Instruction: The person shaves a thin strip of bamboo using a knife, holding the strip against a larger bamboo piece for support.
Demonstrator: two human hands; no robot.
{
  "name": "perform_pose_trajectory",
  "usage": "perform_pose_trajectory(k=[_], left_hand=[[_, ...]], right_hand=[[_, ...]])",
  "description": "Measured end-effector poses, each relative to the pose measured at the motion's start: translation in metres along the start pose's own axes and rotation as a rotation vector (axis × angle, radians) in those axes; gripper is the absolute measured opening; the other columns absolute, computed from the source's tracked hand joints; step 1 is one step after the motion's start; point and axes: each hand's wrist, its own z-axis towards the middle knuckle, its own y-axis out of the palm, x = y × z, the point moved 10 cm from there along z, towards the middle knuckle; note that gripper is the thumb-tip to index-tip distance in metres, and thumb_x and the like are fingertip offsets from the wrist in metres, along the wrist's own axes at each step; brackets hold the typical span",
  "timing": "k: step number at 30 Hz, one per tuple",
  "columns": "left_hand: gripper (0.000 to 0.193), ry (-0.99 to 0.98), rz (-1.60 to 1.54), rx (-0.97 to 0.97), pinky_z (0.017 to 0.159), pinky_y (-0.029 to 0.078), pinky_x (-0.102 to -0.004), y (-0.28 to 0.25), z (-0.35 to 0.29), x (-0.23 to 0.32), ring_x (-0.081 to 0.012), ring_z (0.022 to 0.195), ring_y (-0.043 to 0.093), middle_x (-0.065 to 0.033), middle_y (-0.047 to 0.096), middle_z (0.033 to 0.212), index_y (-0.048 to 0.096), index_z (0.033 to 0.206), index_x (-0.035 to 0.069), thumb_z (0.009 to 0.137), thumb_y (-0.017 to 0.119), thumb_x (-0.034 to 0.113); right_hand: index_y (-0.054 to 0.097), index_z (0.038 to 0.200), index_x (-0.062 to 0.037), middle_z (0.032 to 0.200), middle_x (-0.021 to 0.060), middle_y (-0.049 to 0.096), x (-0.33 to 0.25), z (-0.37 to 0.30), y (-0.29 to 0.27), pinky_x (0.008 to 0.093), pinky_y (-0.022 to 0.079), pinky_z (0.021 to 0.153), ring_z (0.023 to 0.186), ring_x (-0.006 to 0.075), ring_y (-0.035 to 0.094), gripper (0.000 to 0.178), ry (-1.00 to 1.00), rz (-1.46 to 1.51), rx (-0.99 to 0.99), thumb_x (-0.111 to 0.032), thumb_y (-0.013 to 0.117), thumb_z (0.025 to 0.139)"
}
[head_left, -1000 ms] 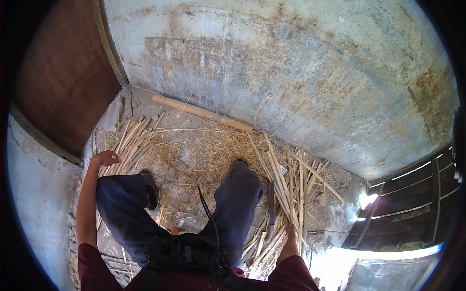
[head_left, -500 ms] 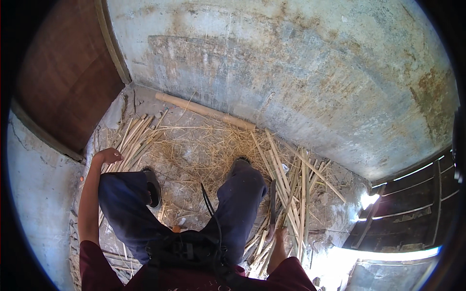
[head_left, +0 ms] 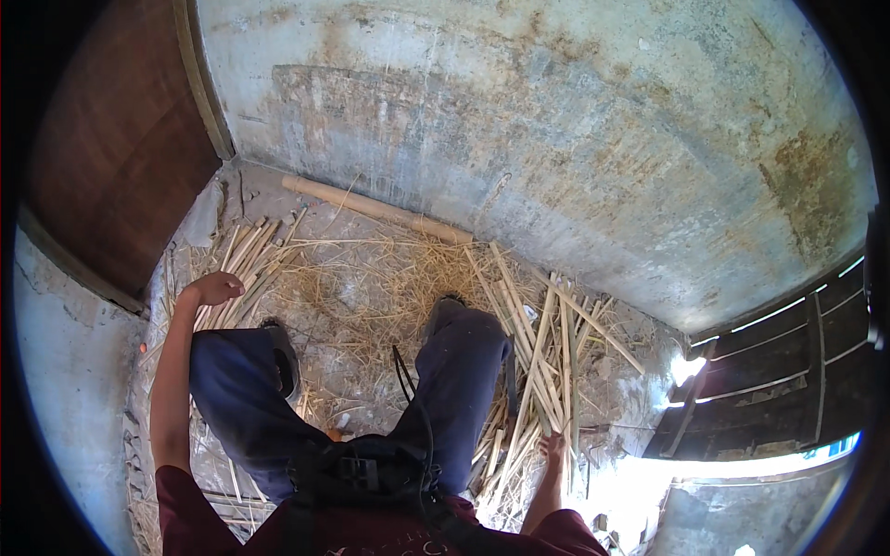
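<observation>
My left hand hangs over my left knee with its fingers curled in and nothing visible in them. Just beyond it lies a bundle of split bamboo strips. My right hand is low on the right side, its fingers bent around the near end of a bamboo strip in a larger, criss-crossed pile. Beside my right knee a dark, narrow blade stands out against the pale strips; my leg and the strips hide part of it.
A thick bamboo pole lies along the foot of the stained wall. Straw-like shavings litter the floor between my feet. A brown door is at left, and dark slatted boards with bright gaps are at right.
My right hand has moved a little to the right, away from the dark blade's near end. My left hand has turned slightly inward over the knee. The whole view has shifted slightly.
</observation>
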Motion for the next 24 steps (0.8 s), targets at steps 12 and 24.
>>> perform_pose_trajectory(k=[12, 24], left_hand=[[0.041, 0.011, -0.098, -0.042, 0.091, 0.059, -0.0361, 0.010, -0.003, -0.055, -0.0189, 0.095, 0.074, -0.0117, 0.080, 0.110, 0.079, 0.127, 0.010, 0.105, 0.072, 0.043], [0.041, 0.109, -0.043, -0.019, 0.104, 0.054, -0.0391, 0.021, 0.014, 0.005, -0.0263, 0.117, 0.072, -0.0123, 0.079, 0.125, 0.077, 0.130, 0.011, 0.104, 0.073, 0.041]], right_hand=[[0.075, 0.104, -0.0036, 0.094, 0.0171, 0.079, 0.113, -0.074, 0.119, 0.0425, 0.059, 0.062, 0.078, 0.0285, 0.076, 0.024, -0.530, -1.143, -0.158, -0.018, 0.056, 0.103], [0.084, 0.094, -0.0065, 0.101, 0.0146, 0.081, -0.043, -0.091, -0.162, 0.0445, 0.063, 0.087, 0.094, 0.0339, 0.076, 0.028, -0.580, -0.897, 0.006, -0.001, 0.061, 0.078]])
